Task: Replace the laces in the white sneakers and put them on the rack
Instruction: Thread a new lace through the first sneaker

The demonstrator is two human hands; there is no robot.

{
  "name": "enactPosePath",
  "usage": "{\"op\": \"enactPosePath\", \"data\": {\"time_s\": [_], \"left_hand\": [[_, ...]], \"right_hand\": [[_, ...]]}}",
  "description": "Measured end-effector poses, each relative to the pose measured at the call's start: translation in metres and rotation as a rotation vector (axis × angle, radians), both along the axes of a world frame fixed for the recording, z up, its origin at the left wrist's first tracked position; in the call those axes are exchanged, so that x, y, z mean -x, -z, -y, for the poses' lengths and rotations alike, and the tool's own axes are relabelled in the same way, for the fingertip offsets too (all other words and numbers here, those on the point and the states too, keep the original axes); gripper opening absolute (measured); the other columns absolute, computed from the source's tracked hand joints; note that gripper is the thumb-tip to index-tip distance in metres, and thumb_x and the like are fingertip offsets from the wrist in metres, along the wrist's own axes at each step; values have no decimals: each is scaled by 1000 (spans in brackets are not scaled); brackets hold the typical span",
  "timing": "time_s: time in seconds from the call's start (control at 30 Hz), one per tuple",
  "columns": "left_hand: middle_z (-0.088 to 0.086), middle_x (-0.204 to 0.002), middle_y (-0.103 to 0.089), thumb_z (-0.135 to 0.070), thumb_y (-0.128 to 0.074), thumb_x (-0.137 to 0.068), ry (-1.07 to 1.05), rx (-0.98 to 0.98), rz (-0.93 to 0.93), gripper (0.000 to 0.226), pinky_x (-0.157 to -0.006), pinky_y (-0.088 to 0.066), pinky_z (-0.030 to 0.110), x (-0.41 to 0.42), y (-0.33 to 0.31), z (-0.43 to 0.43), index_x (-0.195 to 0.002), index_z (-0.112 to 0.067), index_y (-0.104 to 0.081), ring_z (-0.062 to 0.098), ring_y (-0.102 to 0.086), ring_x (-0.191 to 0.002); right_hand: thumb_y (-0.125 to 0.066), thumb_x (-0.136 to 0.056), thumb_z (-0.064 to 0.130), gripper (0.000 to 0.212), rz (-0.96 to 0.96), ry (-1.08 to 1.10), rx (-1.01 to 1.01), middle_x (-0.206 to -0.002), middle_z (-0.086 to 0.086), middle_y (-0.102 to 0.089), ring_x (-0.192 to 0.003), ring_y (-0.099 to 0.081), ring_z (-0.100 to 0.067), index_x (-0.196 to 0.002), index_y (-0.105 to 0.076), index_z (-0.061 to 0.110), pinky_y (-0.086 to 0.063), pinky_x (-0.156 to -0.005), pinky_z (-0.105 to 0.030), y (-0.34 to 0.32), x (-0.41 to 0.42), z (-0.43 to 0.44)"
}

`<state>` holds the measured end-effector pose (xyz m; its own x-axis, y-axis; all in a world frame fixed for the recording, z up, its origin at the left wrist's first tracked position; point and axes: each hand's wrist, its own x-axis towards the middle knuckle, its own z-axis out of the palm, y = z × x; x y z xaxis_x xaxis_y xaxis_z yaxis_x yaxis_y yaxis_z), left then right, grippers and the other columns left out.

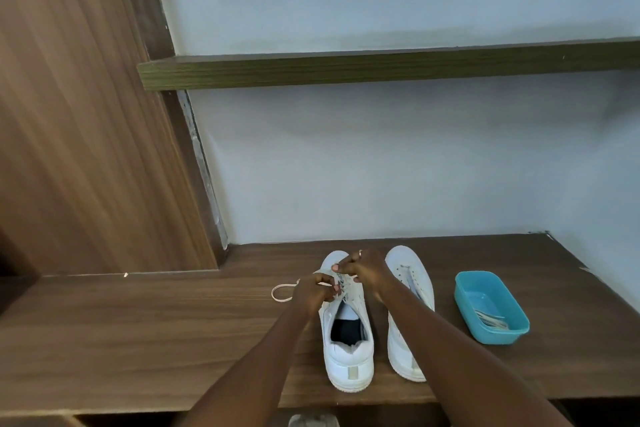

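Counter (138, 322) holds sneakers (349, 357), blue tub (498, 336); hands (313, 291) (365, 270) pinch lace (280, 293).

Dim, soft, even light; wide-angle bending and slight blur

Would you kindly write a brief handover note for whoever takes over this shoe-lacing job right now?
Hands: the left hand and the right hand both pinch the lace at the eyelets of the left sneaker. A loop of that lace trails on the counter.
Things: the right sneaker stands beside the left one, its eyelets seemingly bare. The blue tub to the right holds more laces.
Done: the left sneaker is in progress. I cannot tell whether this lace is going in or coming out.
Left: finish lacing both sneakers, then put them on the rack.
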<state>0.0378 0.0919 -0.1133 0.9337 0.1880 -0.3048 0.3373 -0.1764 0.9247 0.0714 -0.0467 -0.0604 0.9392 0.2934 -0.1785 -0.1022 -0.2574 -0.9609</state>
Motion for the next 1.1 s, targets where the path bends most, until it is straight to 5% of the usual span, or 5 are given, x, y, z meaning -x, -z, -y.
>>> {"op": "enactPosePath", "data": {"time_s": [0.23, 0.5, 0.67, 0.93, 1.1], "left_hand": [[-10, -53, -61, -6, -75, -66, 63, -47, 32, 32, -78, -42, 30, -5, 3, -2, -44, -28, -67, 15, -56, -73], [-9, -52, -60, -2, -66, -82, 58, 20, 65, 31, -64, -41, 18, 1, 2, 0, -56, -19, -69, 3, -55, -57], [-1, -60, -61, -12, -67, -80, 59, -20, 80, 24, -72, -41, 30, 0, 1, 5, -58, -23, -69, 14, -53, -65], [5, -67, -59, -8, -66, -85, -7, -12, 101, 19, -61, -41, 24, -4, 8, 5, -68, -13, -60, 16, -53, -62], [7, -87, -57, -8, -70, -84, -57, 115, 8, 29, -55, -41, 23, 1, 4, 4, -99, -12, -45, 13, -54, -68]], "right_hand": [[-76, -76, 8, 9, 143, -185, 150, -67, 12, -68, -73, -65, -5, -81, -75, 2, -49, -73, -21, 2, -4, -9], [-69, -85, 22, 17, 247, -216, 279, -77, 8, -67, -71, -59, 0, -92, -74, 6, -39, -61, -5, 14, -8, -10], [-49, -97, 37, 32, 277, -273, 468, -97, -5, -69, -90, -60, -12, -104, -67, 11, -38, -74, -20, 15, -4, -8], [-65, -82, 1, 30, 292, -208, 471, -74, -2, -67, -67, -63, -7, -65, -51, 23, -41, -59, -9, 22, -4, 9], [-68, -78, 4, 10, 414, -127, 534, -83, -6, -72, -63, -56, -2, -85, -76, 4, -40, -60, -7, 26, -4, 5]]}}
